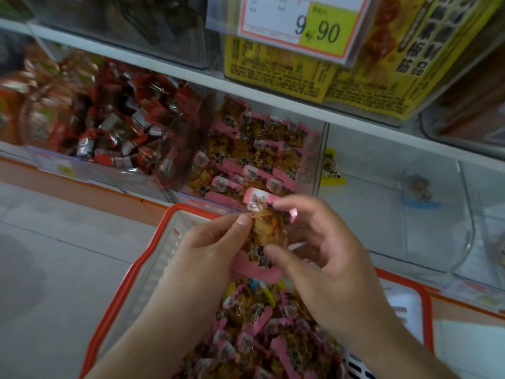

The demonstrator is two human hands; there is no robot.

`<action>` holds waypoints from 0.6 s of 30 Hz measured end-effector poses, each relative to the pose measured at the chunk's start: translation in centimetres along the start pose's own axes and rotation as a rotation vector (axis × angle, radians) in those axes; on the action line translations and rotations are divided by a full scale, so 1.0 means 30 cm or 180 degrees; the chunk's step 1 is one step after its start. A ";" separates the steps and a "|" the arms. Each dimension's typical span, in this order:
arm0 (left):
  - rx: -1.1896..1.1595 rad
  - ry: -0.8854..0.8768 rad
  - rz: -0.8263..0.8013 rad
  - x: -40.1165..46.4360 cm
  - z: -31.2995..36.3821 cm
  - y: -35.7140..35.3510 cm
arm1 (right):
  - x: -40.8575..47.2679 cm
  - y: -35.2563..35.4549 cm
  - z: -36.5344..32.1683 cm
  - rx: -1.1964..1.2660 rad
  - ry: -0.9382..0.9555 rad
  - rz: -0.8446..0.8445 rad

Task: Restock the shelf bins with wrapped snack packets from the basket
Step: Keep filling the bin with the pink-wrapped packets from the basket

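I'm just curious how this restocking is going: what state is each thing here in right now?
Left hand: pinches the held packet.
Right hand: grips the same packet.
Held packet: sealed, lifted above the basket.
Basket: holds many pink packets.
Pink-packet bin: fairly full.
Red-packet bin: well filled.
Clear bin to the right: almost empty.

Two hands: left hand point(207, 242), right hand point(328, 255). One basket point(153, 258). One price tag point(303, 26). Pink packets in the basket and bin: too many to count.
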State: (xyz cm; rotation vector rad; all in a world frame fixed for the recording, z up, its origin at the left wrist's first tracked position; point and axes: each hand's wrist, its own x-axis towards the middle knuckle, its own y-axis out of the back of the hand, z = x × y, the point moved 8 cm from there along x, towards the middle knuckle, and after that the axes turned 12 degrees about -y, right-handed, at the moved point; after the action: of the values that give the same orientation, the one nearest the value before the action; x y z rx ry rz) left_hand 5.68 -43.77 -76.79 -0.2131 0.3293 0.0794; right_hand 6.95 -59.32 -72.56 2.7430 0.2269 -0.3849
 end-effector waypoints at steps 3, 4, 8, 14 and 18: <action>0.0478 -0.0186 0.0120 0.005 0.029 0.027 | 0.018 -0.022 0.022 -0.0008 -0.0180 0.0045; 0.0777 -0.0303 0.0159 0.009 0.042 0.040 | 0.023 -0.024 0.031 -0.0013 -0.0231 0.0107; 0.1943 -0.0846 0.0642 0.015 0.131 0.138 | 0.056 -0.017 0.003 0.0049 -0.0297 0.0322; 0.3376 0.0171 0.0810 0.024 0.080 0.318 | 0.402 -0.052 -0.108 -0.0391 -0.0040 0.0833; 0.3221 0.0740 0.0353 0.029 -0.015 0.327 | 0.700 -0.053 -0.100 -0.0880 -0.0269 0.1418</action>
State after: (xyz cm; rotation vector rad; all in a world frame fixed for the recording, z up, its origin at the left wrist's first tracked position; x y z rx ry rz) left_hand 5.26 -34.29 -79.40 0.8048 0.5736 -0.0097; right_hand 27.29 -54.50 -76.53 2.4055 -0.3256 -0.3161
